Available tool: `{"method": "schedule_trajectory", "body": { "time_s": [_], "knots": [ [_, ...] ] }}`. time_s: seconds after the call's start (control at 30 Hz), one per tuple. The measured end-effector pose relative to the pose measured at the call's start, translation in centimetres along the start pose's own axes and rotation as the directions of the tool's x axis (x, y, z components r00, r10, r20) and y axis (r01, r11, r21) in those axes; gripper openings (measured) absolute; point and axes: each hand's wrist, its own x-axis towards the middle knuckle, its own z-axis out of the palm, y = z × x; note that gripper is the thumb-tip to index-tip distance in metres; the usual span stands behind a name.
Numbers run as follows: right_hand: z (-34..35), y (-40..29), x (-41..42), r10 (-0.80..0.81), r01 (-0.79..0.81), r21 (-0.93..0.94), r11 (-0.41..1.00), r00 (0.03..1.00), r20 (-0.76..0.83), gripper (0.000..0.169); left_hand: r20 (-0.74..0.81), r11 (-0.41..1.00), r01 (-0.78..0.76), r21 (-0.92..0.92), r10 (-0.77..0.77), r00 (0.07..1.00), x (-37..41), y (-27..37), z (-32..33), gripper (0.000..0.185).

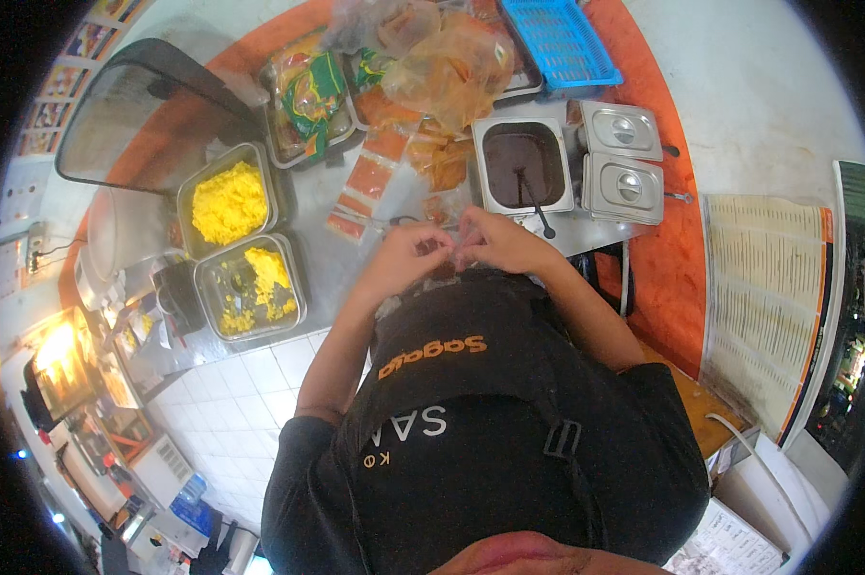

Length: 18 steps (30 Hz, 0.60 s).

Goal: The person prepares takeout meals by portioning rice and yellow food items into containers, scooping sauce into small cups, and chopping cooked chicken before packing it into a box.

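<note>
My left hand and my right hand meet at the table's front edge, close to my black apron. Between their fingertips they pinch what looks like a small clear plastic bag; my fingers hide most of it. Just beyond my right hand is a deep steel pan of dark brown sauce, with a black-handled ladle standing in it. Past my left hand lies a strip of flat clear sachets with orange-red sauce. More sachets lie between the strip and the pan.
Two steel trays at left hold yellow crumbly food. Behind are a tray with green-printed packaging, crumpled plastic bags and a blue basket. Lidded steel containers stand right. A mesh cover rises at back left.
</note>
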Motion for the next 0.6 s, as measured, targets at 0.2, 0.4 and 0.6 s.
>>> {"method": "schedule_trajectory", "body": {
  "time_s": [0.2,0.4,0.6],
  "knots": [
    [0.5,-2.8,-0.6,-0.375,0.151,-0.424,0.893,0.771,-0.515,0.033,-0.216,0.997,-0.016,-0.076,0.000,0.976,-0.3,-0.4,0.4,0.013],
    [2.2,-2.5,-1.5,-0.137,0.169,-0.018,0.985,0.731,-0.669,0.025,-0.277,0.978,0.091,-0.186,-0.141,0.950,0.2,0.6,0.8,0.008],
    [2.0,-2.1,-1.5,-0.016,0.102,0.136,0.985,0.851,-0.525,0.027,-0.219,0.989,-0.012,-0.146,-0.021,0.975,1.2,1.1,2.3,0.008]
  ]
}}
